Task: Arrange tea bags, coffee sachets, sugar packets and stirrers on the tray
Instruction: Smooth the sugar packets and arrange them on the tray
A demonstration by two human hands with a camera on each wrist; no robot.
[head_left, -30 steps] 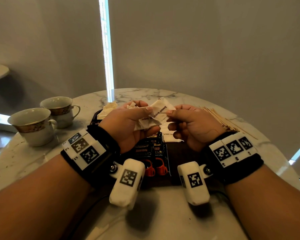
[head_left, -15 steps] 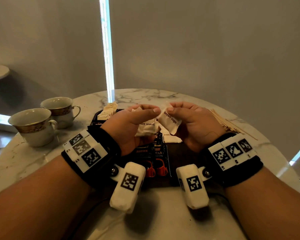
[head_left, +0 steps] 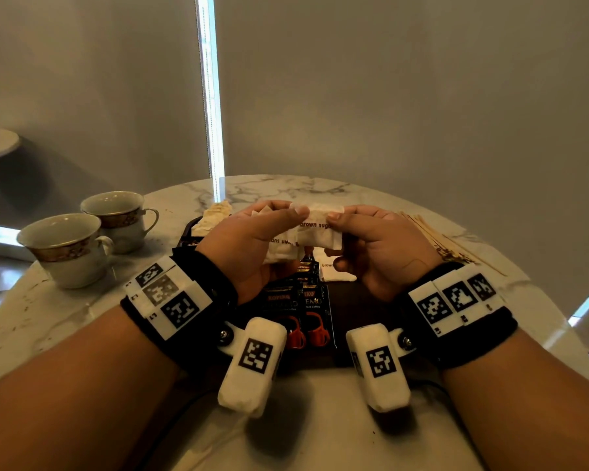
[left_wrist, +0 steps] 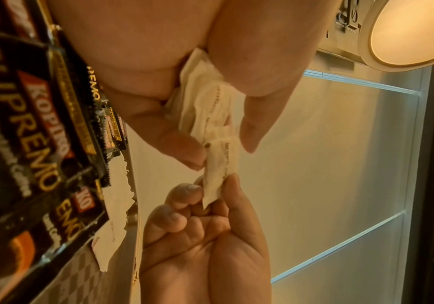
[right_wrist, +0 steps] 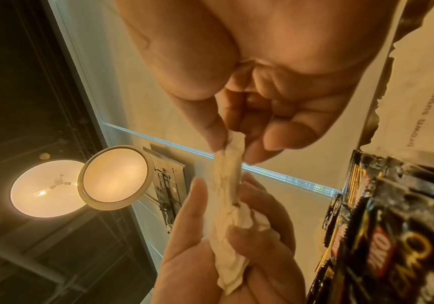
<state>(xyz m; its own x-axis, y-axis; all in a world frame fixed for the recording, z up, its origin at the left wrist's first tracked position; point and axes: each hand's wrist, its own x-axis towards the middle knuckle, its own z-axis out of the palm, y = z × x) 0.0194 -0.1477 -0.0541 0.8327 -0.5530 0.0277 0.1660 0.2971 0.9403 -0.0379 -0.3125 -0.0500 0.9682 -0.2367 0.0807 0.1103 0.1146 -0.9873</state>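
Now both hands are hovering over the dark rectangular tray (head_left: 346,300) in the middle of the round white marble table (head_left: 65,314), sharing a white paper brown-sugar packet (head_left: 320,229). Its long axis is running side to side, bridging the hands, with the tray directly beneath them. The right hand (head_left: 378,246) is pinching the packet's right end between thumb and forefinger, its other fingers curled. The left hand (head_left: 252,246) is pinching the left end while clutching further crumpled white sugar packets (head_left: 279,251) in its palm. Black coffee sachets (head_left: 296,300) are already lying on the tray, and one more white sugar packet (head_left: 334,271) beside them. Thin wooden stirrers (head_left: 436,236) are waiting near the table's right edge, closer to the right hand.
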